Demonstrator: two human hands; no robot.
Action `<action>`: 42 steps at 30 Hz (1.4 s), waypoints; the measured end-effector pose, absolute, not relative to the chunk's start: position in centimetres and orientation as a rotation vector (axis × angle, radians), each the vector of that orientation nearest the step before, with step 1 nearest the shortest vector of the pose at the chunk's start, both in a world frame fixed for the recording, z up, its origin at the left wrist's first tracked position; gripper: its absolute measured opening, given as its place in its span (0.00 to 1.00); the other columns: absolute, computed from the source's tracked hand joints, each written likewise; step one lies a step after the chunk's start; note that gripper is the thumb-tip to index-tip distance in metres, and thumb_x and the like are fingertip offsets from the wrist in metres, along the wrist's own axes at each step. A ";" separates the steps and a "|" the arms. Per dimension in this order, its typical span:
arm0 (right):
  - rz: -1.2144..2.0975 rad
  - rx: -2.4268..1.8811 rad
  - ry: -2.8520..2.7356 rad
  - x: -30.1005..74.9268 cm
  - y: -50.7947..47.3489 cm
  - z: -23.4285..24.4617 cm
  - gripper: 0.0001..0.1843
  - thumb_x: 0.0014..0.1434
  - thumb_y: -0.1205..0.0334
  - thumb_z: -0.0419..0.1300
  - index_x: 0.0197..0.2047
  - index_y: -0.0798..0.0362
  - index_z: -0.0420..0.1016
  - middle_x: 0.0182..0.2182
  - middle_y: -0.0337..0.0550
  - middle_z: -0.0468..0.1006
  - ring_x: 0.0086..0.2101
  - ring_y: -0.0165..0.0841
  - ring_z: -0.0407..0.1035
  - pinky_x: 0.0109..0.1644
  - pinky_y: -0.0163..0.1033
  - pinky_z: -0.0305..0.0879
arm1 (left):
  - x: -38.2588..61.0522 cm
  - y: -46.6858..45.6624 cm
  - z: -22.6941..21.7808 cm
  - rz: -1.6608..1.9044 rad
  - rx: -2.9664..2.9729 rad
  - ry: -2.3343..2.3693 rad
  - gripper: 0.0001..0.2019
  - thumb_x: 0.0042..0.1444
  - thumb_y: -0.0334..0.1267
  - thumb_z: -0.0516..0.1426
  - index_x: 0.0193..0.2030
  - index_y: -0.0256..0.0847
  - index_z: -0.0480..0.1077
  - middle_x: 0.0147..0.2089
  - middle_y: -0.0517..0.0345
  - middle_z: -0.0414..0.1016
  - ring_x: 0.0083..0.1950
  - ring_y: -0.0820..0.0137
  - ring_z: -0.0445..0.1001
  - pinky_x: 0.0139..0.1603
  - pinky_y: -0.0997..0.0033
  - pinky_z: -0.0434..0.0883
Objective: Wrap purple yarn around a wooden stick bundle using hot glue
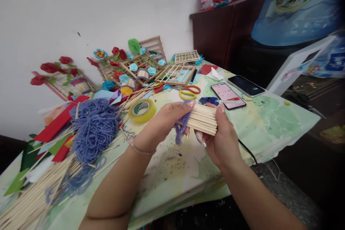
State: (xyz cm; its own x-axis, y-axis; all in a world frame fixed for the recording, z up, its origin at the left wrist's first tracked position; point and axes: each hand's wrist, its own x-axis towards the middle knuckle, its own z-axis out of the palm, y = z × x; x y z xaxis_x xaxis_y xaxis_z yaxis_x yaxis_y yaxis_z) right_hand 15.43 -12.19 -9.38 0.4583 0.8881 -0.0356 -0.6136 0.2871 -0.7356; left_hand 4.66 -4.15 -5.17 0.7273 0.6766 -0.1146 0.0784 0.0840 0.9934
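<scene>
A bundle of short wooden sticks [203, 118] lies side by side between my two hands above the table. Purple-blue yarn [183, 120] wraps its left end, and a tail of it hangs down. My left hand [172, 115] pinches that yarn-wrapped end with thumb and fingers. At the other end my right hand [222, 133] grips the sticks, thumb on top and fingers underneath. A large tangled heap of the same yarn [94, 127] rests to the left of my left forearm. Just beyond the sticks, a dark blue object [208, 100] is partly hidden.
Clear tape [142, 110] and red-yellow scissors [188, 92] lie behind my hands. Two phones [228, 95] [246, 85] are at the right. Long sticks [40, 190] spread across the front left. Stick frames with paper flowers [121, 63] lean at the wall. A water bottle [296, 10] stands at right.
</scene>
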 end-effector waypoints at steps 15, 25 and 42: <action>0.468 -1.084 -1.403 14.5 -13.5 -11.3 0.09 0.67 0.61 0.51 0.34 0.50 0.67 0.24 0.33 0.66 0.26 0.26 0.62 0.31 0.34 0.58 | 4.7 -4.0 -5.4 1.404 1.541 0.930 0.20 0.53 0.45 0.62 0.18 0.40 0.62 0.18 0.66 0.57 0.20 0.79 0.57 0.19 0.77 0.56; 0.398 -1.162 -1.364 14.2 -12.5 -11.7 0.10 0.65 0.62 0.53 0.47 0.52 0.71 0.31 0.39 0.73 0.30 0.28 0.68 0.34 0.35 0.64 | 4.9 -3.8 -5.6 1.382 1.674 1.028 0.24 0.54 0.54 0.60 0.18 0.39 0.60 0.19 0.65 0.55 0.21 0.78 0.53 0.20 0.74 0.52; 0.137 -1.167 -1.374 14.0 -12.2 -10.7 0.09 0.61 0.71 0.55 0.39 0.60 0.77 0.29 0.44 0.75 0.29 0.29 0.67 0.35 0.35 0.64 | 5.3 -4.9 -6.1 1.526 1.999 1.143 0.25 0.58 0.49 0.58 0.18 0.40 0.53 0.19 0.66 0.48 0.23 0.76 0.48 0.23 0.70 0.49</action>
